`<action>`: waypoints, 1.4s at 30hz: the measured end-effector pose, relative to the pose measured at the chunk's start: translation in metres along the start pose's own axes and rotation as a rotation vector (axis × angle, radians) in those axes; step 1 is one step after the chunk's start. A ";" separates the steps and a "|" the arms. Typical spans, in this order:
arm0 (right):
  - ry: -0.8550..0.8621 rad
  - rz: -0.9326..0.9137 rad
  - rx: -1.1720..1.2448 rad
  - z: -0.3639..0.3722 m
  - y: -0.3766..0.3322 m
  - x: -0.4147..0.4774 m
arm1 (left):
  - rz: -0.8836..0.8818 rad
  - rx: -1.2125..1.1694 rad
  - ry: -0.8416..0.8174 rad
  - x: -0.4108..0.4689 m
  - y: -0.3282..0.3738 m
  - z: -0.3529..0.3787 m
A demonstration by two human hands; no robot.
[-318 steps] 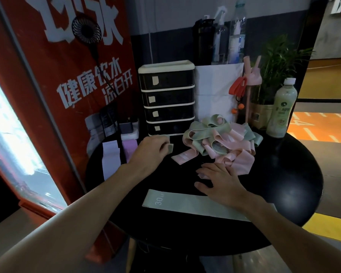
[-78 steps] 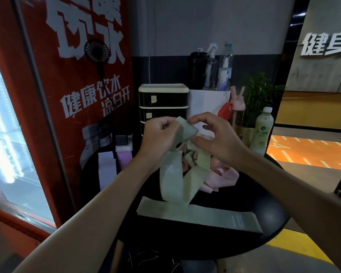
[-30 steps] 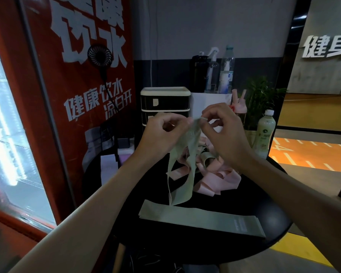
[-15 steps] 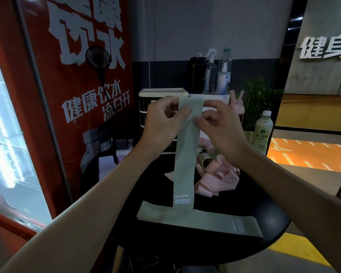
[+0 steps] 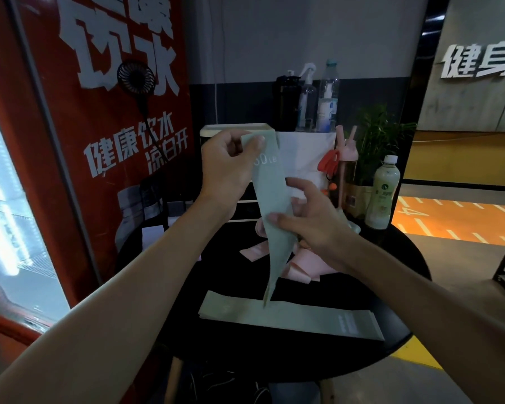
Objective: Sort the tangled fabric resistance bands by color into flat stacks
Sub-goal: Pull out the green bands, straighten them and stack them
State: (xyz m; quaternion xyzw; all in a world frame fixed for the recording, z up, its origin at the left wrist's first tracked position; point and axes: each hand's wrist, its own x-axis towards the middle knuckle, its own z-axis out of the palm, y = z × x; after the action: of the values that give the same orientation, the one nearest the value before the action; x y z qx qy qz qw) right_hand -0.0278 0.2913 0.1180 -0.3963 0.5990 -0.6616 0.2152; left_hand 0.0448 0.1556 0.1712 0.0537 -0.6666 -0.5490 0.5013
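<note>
Green band (image 5: 270,199), pinched in left hand (image 5: 225,170) and right hand (image 5: 315,225) fingers, hangs twisted; I expect a creased landing on flat band (image 5: 303,316).

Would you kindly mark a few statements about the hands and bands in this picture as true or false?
1. The left hand and the right hand both hold the hanging band. True.
2. The hanging band is pink. False: it is green; the pink bands lie on the table behind it.
3. A flat band, also green, lies on the table near its front edge. True.
4. The pale bottle stands at the table's left side. False: it stands at the right side.
</note>
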 end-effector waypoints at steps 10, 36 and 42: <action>-0.133 0.095 -0.033 -0.032 0.047 -0.040 | -0.145 0.059 0.189 -0.006 -0.038 -0.035; 0.410 0.144 -0.455 -0.090 0.114 -0.111 | -0.139 0.570 -0.131 -0.132 -0.133 -0.110; 0.346 0.110 -0.667 -0.094 0.127 -0.119 | -0.112 0.625 -0.151 -0.143 -0.135 -0.113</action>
State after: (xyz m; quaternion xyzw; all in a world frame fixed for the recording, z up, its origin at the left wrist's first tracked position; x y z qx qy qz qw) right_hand -0.0547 0.4164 -0.0333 -0.2941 0.8295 -0.4747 0.0051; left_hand 0.1327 0.1146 -0.0342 0.2006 -0.8342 -0.3471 0.3787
